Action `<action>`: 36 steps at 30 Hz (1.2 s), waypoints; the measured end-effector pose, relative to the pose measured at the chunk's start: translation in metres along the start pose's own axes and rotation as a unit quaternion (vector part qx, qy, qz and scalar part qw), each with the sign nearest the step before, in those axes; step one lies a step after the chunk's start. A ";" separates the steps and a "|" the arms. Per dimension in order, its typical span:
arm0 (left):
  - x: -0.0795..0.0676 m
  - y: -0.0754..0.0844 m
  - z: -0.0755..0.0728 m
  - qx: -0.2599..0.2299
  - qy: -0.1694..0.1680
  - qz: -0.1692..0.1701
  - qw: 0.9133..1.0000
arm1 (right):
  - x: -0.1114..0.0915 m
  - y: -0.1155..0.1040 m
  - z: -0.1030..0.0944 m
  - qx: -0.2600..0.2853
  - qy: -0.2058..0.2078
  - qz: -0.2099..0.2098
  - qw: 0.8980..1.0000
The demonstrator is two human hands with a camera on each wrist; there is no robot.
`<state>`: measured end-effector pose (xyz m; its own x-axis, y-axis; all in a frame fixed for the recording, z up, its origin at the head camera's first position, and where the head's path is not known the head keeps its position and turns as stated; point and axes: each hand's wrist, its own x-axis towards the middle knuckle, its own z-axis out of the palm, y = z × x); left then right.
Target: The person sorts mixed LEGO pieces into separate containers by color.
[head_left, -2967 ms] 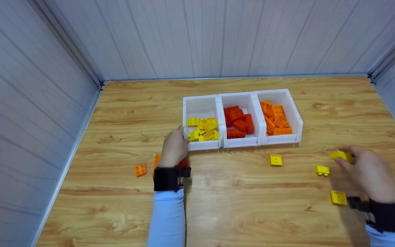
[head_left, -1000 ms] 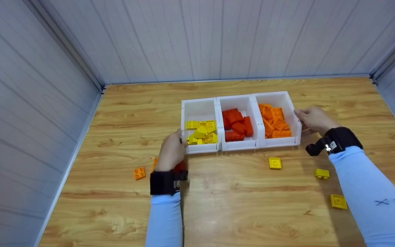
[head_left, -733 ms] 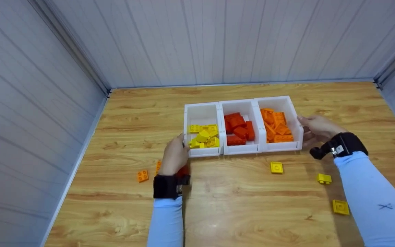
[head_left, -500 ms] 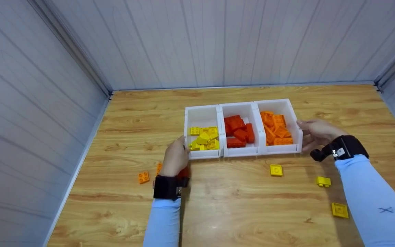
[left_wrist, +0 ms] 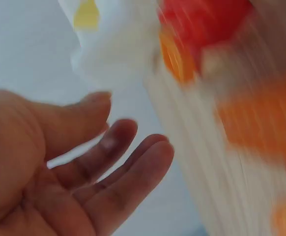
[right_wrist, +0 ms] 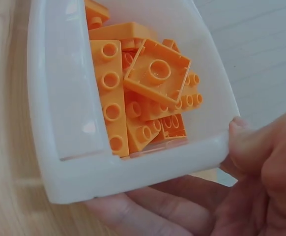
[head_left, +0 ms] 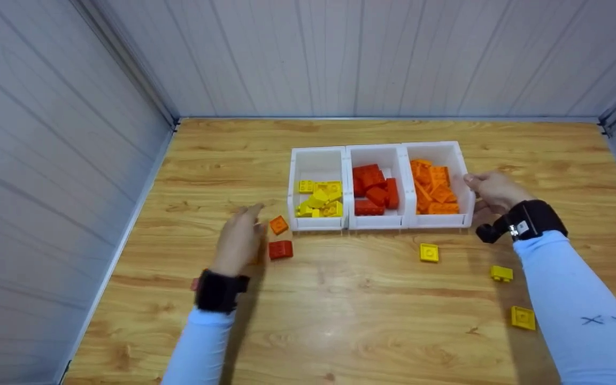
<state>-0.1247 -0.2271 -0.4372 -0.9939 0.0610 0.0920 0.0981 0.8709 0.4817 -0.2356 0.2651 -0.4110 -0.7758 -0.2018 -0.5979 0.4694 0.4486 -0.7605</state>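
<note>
Three joined white bins (head_left: pixel 318 224) hold toy building blocks sorted by colour: yellow blocks (head_left: pixel 320 199) on the left, red blocks (head_left: pixel 375 188) in the middle, orange blocks (head_left: pixel 435 187) on the right. My right hand (head_left: pixel 495 191) grips the right-hand bin; in the right wrist view its thumb presses the side wall and the fingers reach beneath. Apart from the bins, my left hand (head_left: pixel 237 240) hovers over the table with loosely bent fingers and nothing in them, blurred. Beside it lie an orange block (head_left: pixel 278 225) and a red block (head_left: pixel 280 249); other blocks are partly hidden under it.
Three yellow blocks lie on the right: one (head_left: pixel 429 253) in front of the bins, one (head_left: pixel 501 273) and another (head_left: pixel 523 318) close to my right forearm. A reddish block (head_left: pixel 195 284) shows beside my left wrist. Pale panel walls (head_left: pixel 329 59) enclose the wooden table (head_left: pixel 340 321).
My right hand set its yellow block among those in the left bin, then took hold of the right bin's side. My left hand has let go of the left bin and moved left, uncovering blocks.
</note>
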 end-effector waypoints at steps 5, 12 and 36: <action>-0.031 -0.037 -0.018 0.024 -0.069 -0.015 0.997 | 0.000 -0.002 0.002 -0.019 0.010 -0.001 1.000; -0.046 -0.066 -0.013 0.042 -0.075 -0.024 0.996 | -0.003 -0.003 0.003 -0.040 0.026 0.002 0.999; 0.066 0.194 0.023 0.116 -0.129 0.257 0.951 | -0.003 -0.003 0.010 -0.105 0.068 -0.002 0.992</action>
<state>-0.1728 -0.0431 -0.3581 -0.8002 0.5989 0.0325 0.5900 0.7763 0.2219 -0.2300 0.2558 -0.4094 -0.8340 -0.0915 -0.5441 0.3790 0.6217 -0.6855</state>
